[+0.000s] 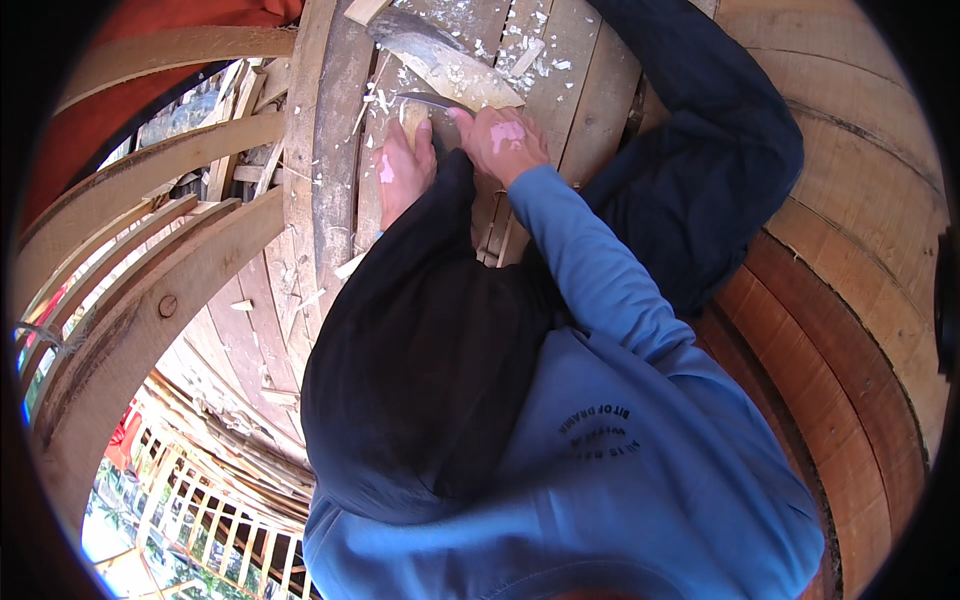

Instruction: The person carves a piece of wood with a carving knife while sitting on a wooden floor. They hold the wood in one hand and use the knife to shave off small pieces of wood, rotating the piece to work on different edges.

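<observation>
- Head view: I see wood shavings (pixel 563 65) littering plank flooring (pixel 575 105).
- Right grip (pixel 508 143) clasps a knife (pixel 430 99); left grip (pixel 404 168), a wood piece (pixel 412 114).
- Wooden railing (pixel 175 285) at left.

The long-sleeved top (pixel 650 490) is mid-blue, filling the lower middle of the frame, with small dark lettering set in a ring (pixel 598 432) on its front. The right sleeve (pixel 590 250) is plain blue, wrinkled toward the elbow. Loose black trousers (pixel 410 380) run from the centre to the upper right. The left hand (pixel 403 165) and right hand (pixel 505 145), upper middle, are bare.
</observation>
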`<state>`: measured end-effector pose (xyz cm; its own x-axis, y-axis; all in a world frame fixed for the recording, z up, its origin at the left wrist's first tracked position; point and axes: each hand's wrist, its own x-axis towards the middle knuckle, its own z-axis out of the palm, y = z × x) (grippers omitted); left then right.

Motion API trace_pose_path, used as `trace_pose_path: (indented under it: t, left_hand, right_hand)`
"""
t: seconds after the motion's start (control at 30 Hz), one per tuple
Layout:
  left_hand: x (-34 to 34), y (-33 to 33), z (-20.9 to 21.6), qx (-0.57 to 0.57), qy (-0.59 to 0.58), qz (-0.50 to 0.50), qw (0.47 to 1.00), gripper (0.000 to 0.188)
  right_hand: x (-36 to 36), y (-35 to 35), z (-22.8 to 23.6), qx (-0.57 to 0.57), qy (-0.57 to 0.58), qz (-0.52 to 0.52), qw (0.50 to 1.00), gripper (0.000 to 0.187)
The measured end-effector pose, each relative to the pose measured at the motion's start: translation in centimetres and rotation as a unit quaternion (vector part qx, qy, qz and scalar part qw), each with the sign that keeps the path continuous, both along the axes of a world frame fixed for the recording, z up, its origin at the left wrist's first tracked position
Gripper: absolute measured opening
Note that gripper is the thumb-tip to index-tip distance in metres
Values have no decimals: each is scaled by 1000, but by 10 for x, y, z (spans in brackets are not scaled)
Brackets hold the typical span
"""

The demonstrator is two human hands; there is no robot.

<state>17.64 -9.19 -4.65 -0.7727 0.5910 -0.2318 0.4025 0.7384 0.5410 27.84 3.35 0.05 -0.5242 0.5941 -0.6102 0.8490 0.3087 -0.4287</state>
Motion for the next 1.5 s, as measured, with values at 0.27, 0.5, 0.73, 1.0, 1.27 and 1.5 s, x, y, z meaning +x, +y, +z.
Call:
trace_pose_path:
  t: [0.27, 0.5, 0.73, 1.0, 1.27, 1.5]
  left_hand:
    - [18, -18, 7, 81, -1, 11, 997, 33]
    - [22, -3, 49, 116, -129, 37, 984, 21]
    - [21, -7, 28, 121, -89, 7, 989, 18]
    - [18, -6, 35, 132, -170, 3, 977, 16]
    - [18, -4, 40, 124, -173, -12, 977, 13]
    - [16, -7, 28, 123, -151, -28, 980, 12]
  right_hand:
    - [-8, 109, -13, 92, 86, -113, 986, 73]
    - [20, 87, 27, -1, 97, -13, 995, 76]
    - [46, 27, 27, -47, 129, 66, 988, 67]
    - [46, 26, 35, -20, 119, 61, 991, 65]
    - [47, 27, 31, -10, 107, 62, 992, 68]
    - [48, 29, 37, -29, 92, 65, 993, 68]
